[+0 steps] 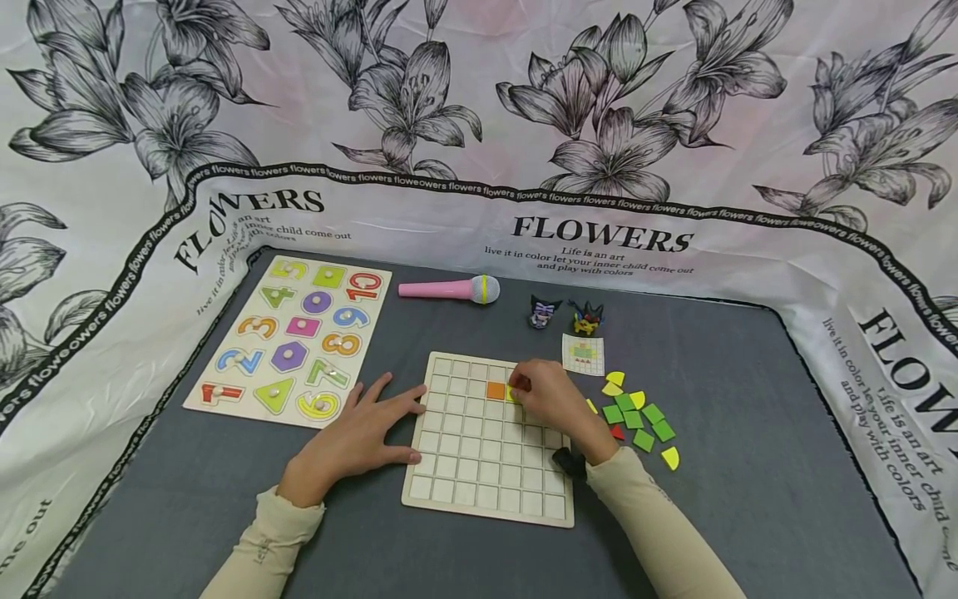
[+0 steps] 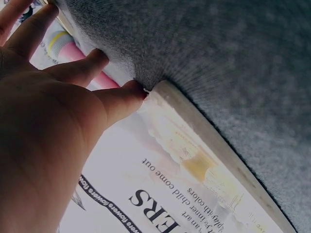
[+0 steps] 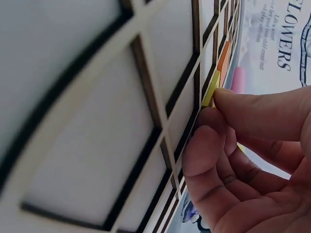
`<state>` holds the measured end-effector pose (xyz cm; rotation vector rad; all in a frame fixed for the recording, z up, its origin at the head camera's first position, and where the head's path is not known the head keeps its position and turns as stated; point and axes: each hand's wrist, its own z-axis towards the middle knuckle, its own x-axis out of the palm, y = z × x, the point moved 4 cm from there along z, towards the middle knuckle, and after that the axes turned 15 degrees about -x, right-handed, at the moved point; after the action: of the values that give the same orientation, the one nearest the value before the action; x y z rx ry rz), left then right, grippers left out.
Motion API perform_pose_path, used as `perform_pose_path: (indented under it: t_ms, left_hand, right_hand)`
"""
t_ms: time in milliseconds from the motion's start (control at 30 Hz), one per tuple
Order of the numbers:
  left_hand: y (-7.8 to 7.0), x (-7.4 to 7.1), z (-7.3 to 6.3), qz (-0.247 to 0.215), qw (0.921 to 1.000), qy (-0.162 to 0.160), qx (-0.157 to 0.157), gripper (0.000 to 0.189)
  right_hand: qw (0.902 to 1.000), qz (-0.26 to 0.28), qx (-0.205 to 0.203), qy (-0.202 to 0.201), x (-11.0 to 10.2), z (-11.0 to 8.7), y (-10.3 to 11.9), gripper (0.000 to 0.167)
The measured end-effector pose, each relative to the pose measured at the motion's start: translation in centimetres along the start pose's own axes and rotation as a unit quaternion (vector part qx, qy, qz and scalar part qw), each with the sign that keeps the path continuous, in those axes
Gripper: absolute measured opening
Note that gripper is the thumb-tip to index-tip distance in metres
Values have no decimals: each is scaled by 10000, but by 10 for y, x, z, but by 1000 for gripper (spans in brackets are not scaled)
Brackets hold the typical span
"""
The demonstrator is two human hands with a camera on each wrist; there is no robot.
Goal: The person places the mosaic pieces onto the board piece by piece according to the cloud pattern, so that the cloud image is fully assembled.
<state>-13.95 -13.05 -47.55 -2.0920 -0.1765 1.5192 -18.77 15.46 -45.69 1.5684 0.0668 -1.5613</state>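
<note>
In the head view a pale wooden grid board lies on the grey cloth, an orange square tile in one of its upper cells. My right hand is over the board's upper right part and pinches a yellow tile just beside the orange one. The fingers hide most of that tile in the head view; its exact shape cannot be told. Spread fingers of my left hand touch the board's left edge with their tips, and the left wrist view shows this hand with its fingers apart.
Left of the grid board lies a number-and-shape puzzle board. A pink toy microphone, two small figurines and a pattern card lie toward the back. Several green squares and yellow quarter-rounds are scattered at right, near a red piece.
</note>
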Motion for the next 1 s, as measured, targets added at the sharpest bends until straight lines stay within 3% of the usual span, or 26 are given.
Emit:
perform_pose_path:
  t_ms: [333,733,1000]
  left_hand:
    - [0,0,2,-35,10000,22,-10,73]
    - [-2,-2,1,-73,10000,23,2,79]
    - [-1,-1,1,-75,10000,54,-9,77]
  right_hand:
    - [9970,464,210,-589,-14,-24,-13,11]
    - [9916,-155,502,-1185,-50,-75,-38,16]
    - [9854,-420,1198,-1136,-68,-93,-62,27]
